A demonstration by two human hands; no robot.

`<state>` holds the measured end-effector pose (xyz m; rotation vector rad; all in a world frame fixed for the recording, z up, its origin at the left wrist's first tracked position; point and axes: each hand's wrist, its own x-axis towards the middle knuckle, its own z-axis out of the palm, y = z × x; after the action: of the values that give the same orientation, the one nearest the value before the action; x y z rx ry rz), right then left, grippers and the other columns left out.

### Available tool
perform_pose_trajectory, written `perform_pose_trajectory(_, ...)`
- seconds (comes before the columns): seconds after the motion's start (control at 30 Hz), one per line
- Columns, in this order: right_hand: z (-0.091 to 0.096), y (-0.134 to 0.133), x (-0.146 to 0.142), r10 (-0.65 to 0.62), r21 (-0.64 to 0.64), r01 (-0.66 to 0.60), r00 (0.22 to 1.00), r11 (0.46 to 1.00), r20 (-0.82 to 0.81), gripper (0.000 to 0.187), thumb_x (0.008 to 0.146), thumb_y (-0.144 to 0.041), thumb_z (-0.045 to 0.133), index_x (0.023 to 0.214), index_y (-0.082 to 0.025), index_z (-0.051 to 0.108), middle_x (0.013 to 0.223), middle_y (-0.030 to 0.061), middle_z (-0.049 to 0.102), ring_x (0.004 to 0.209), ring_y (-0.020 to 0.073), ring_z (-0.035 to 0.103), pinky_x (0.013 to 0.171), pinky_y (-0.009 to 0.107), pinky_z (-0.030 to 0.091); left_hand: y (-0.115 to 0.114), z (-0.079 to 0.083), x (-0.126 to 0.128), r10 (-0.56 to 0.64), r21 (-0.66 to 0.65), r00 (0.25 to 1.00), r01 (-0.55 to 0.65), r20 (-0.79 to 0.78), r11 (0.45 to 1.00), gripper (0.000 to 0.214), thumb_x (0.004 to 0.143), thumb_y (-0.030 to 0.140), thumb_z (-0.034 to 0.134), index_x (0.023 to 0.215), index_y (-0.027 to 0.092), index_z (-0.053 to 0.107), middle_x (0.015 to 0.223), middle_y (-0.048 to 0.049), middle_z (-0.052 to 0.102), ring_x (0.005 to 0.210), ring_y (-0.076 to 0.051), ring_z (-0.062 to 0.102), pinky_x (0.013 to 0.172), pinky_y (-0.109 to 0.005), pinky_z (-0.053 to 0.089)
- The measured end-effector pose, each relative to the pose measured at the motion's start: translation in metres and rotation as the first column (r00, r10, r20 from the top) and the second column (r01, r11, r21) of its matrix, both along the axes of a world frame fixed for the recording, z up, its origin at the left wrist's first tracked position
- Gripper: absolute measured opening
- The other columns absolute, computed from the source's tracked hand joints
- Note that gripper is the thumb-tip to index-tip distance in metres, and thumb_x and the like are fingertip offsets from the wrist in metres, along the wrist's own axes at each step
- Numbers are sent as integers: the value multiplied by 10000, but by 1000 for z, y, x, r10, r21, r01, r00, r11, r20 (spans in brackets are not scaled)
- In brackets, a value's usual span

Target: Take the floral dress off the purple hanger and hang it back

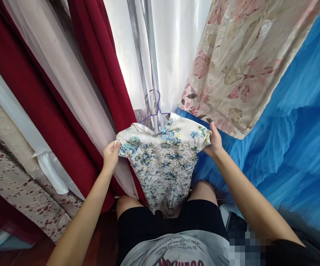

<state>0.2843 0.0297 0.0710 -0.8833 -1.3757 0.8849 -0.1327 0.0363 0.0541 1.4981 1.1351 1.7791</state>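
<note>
A small white dress with a blue and green flower print [161, 159] hangs in front of me on a purple wire hanger [156, 111]. My left hand [110, 154] is closed on the dress's left shoulder. My right hand [214, 139] is closed on its right shoulder. The dress is stretched between both hands, and its hem falls down to my knees.
Dark red curtains [99, 55] and sheer white curtains [173, 48] hang behind the dress. A cream floral cloth [243, 62] hangs at the upper right over blue netting [295, 147]. A patterned beige fabric [18, 184] lies at the left. My black shorts [173, 225] are below.
</note>
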Motion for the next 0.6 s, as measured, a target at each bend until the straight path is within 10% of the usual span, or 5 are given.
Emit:
perform_pose_trajectory(0.2, 34, -17, 2, 18, -52, -18, 1000, 998, -8, 772, 863, -798, 526, 1274, -160, 669, 982, 148, 796, 1009, 357, 752, 939, 479, 590, -3, 59, 17, -75, 159, 984, 48, 165, 986, 509, 775, 504, 800, 1149, 177, 690, 1233, -111, 710, 1183, -287, 655, 1010, -389, 535)
perform_pose_trajectory(0.37, 34, -42, 0, -121, -10, 120, 988, 993, -95, 743, 931, -737, 416, 1349, -159, 623, 1079, 161, 777, 1119, 367, 719, 966, 476, 583, -11, 101, 24, 95, 330, 983, -39, -157, 943, 658, 808, 414, 759, 1394, 222, 529, 1434, -136, 557, 1357, -333, 530, 1146, -491, 441)
perform_pose_trajectory(0.5, -3, -109, -3, -294, -38, 293, 937, 955, -190, 639, 937, -680, 480, 1389, -241, 583, 1177, 140, 745, 1143, 389, 697, 898, 484, 601, -32, 94, 46, 410, 544, 704, -41, -580, 838, 874, 764, 236, 765, 1542, 296, 371, 1548, -118, 413, 1472, -375, 354, 1251, -569, 243)
perform_pose_trajectory(0.6, -30, -166, -9, -104, -60, 92, 965, 994, -242, 544, 867, -705, 589, 1256, -332, 656, 1098, 105, 743, 1077, 392, 706, 851, 490, 598, -37, 63, 69, 356, 500, 567, 117, -743, 858, 836, 768, 230, 756, 1526, 283, 407, 1439, -140, 512, 1380, -386, 439, 1207, -603, 271)
